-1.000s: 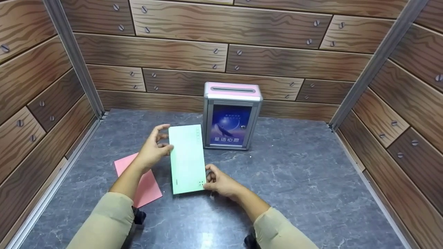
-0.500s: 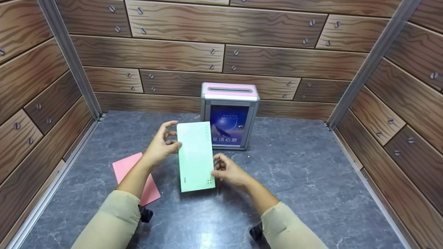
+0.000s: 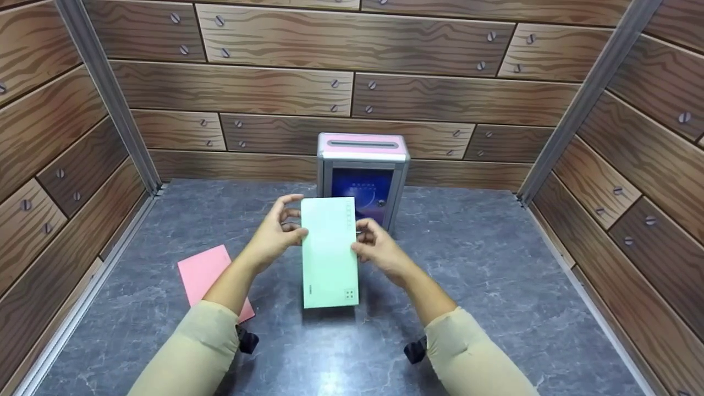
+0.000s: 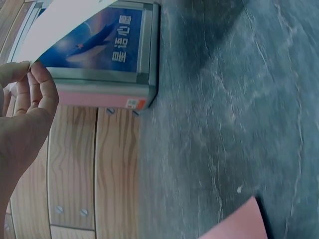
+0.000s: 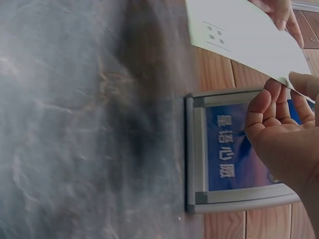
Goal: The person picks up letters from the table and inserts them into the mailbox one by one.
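Note:
A pale green envelope [image 3: 330, 258] stands upright lengthwise in front of the slotted box [image 3: 363, 148], raised off the tabletop. My left hand [image 3: 279, 230] pinches its left edge near the top between thumb and fingers. On the opposite edge, a bit lower, my right hand [image 3: 382, 250] pinches it the same way. In the right wrist view the envelope [image 5: 244, 35] bows slightly between the two hands. The box has a pink top with a long slot and a blue door picture, partly covered by the envelope in the head view.
A pink envelope [image 3: 203, 269] lies on the grey marbled tabletop [image 3: 484, 286] at the left, partly under my left forearm. Wood-patterned panels [image 3: 286, 88] enclose the back and both sides, with metal corner posts [image 3: 591, 99].
Both hands have carried the green envelope to the right, so it now overlaps the box's door. The right hand has slid up the envelope's edge. The pink envelope stays put.

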`<move>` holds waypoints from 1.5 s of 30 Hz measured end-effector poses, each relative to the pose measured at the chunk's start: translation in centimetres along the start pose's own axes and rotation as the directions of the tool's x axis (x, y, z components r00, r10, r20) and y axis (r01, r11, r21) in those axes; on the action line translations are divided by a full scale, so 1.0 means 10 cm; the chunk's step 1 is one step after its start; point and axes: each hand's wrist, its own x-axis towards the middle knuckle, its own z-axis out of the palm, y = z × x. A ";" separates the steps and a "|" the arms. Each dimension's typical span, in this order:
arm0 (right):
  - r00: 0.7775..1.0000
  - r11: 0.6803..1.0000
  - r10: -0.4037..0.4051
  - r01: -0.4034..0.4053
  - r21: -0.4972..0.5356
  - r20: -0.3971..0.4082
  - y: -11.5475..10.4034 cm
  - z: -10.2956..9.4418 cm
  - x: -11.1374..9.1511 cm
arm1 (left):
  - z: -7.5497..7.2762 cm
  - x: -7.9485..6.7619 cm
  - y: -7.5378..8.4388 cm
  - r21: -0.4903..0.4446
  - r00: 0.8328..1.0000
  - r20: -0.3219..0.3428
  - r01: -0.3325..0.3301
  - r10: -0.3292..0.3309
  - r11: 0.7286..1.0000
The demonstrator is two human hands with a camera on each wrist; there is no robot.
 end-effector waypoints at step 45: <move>0.967 0.949 -0.209 0.164 -0.270 -0.148 -0.69 -0.56 -0.05 | 0.58 0.23 0.43 0.292 0.982 0.096 -0.184 0.162 0.939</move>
